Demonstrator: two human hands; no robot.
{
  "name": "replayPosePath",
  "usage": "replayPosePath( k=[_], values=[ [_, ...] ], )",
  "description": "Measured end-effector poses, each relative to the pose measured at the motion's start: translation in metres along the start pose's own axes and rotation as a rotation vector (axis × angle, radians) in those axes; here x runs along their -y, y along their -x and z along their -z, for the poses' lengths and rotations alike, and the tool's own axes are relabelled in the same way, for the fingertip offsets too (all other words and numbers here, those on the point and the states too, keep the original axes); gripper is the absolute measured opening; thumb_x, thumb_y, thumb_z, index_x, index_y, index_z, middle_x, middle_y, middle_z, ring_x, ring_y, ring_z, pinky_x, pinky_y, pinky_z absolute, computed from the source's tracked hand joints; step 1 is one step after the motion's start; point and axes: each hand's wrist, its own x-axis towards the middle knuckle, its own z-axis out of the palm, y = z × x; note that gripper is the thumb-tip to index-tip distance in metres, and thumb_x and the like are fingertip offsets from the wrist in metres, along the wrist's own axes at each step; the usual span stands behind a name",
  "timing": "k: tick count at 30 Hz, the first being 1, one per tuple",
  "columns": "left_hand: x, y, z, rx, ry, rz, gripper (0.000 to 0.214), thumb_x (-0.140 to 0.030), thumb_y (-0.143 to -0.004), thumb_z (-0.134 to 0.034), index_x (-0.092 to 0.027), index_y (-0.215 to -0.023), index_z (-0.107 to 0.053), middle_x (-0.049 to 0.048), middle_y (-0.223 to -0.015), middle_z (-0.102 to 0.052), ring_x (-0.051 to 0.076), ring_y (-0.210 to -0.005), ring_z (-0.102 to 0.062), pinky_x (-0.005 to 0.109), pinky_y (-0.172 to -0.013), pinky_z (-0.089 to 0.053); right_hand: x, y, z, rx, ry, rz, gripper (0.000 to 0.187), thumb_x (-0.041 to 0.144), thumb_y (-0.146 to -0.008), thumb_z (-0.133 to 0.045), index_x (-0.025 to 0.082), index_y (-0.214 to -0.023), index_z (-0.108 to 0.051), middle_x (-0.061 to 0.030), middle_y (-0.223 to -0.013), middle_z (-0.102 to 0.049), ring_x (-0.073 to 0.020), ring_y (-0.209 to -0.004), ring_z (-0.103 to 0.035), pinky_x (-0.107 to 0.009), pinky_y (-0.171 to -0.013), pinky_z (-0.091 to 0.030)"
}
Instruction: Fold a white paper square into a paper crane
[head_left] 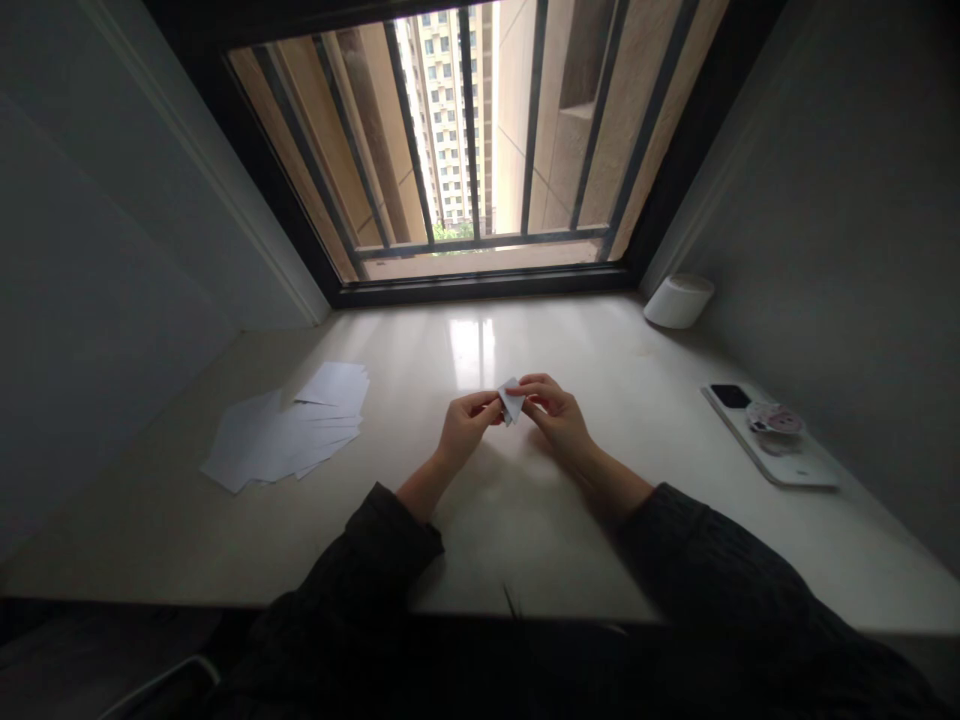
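Between my two hands, above the middle of the pale sill, is a small piece of folded white paper with pointed, triangular faces. My left hand pinches its left side between thumb and fingers. From the right, my right hand grips it too, with the index finger laid across its upper face. The fingertips cover part of the folds, so the full shape cannot be made out. Off to the left lies a spread pile of white paper sheets, apart from both hands.
The sill ends in a front edge near my body. At right lies a white phone with a round grip on its back. A white cylindrical object stands in the back right corner. Behind is a barred window between side walls.
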Motion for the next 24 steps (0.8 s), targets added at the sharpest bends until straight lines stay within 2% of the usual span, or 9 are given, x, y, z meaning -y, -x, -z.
replayPosePath(
  k=[12, 16, 19, 24],
  values=[
    [0.0018, -0.0002, 0.0003, 0.015, -0.049, -0.032, 0.031, -0.040, -0.073, -0.068, -0.014, -0.089, -0.074, 0.0049, -0.073, -0.070, 0.014, -0.066, -0.063, 0.027, -0.064, -0.053, -0.0028, 0.0009, -0.0003, 0.102, -0.023, -0.035, 0.024, 0.038, -0.083, -0.060, 0.033, -0.103, -0.070, -0.0051, -0.110, -0.058, -0.0219, -0.104, -0.057, -0.038, -0.089, -0.049],
    [0.0029, -0.0007, 0.0005, 0.022, 0.020, 0.028, 0.034, -0.041, -0.072, -0.069, -0.013, -0.090, -0.073, 0.0068, -0.077, -0.071, 0.016, -0.069, -0.065, 0.031, -0.069, -0.055, -0.0049, 0.0005, 0.0002, 0.016, -0.054, -0.066, 0.027, 0.041, -0.077, -0.067, 0.030, -0.101, -0.071, -0.0054, -0.110, -0.061, -0.0220, -0.101, -0.059, -0.036, -0.083, -0.051],
    [0.0034, -0.0008, 0.0005, 0.018, 0.085, 0.080, 0.036, -0.041, -0.070, -0.070, -0.012, -0.092, -0.072, 0.0080, -0.080, -0.072, 0.017, -0.071, -0.066, 0.032, -0.071, -0.055, -0.0060, -0.0010, 0.0006, -0.076, -0.102, -0.100, 0.026, 0.041, -0.069, -0.074, 0.027, -0.091, -0.073, -0.0050, -0.102, -0.066, -0.0217, -0.095, -0.062, -0.036, -0.079, -0.052],
    [0.0038, -0.0011, 0.0012, 0.022, 0.093, 0.081, 0.035, -0.039, -0.070, -0.071, -0.012, -0.092, -0.071, 0.0075, -0.081, -0.072, 0.016, -0.070, -0.066, 0.031, -0.072, -0.055, -0.0063, -0.0041, 0.0018, -0.069, -0.143, -0.175, 0.025, 0.040, -0.065, -0.077, 0.024, -0.084, -0.073, -0.0040, -0.089, -0.072, -0.0213, -0.087, -0.066, -0.037, -0.080, -0.053]
  ],
)
